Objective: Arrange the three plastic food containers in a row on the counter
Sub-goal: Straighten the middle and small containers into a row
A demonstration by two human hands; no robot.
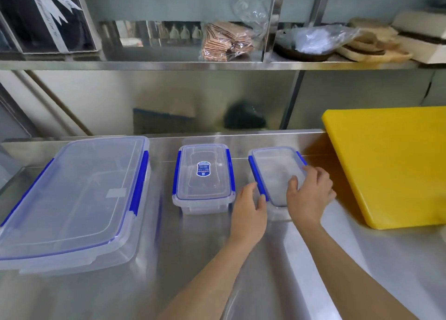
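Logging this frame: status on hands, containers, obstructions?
Both hands on right container: left hand at its left clip, right hand on lid. Large container and middle container in row. Yellow cutting board close right.

large container (72,199): near-left corner cut by the frame's left edge.
small container (277,172): near end hidden behind both hands.
yellow cutting board (391,165): right side cut off.
label (204,169): print too small to read.

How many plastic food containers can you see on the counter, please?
3. The large container sits at the left, the labelled container in the middle, and the small container on the right between both hands, beside the yellow cutting board. None appear hidden.
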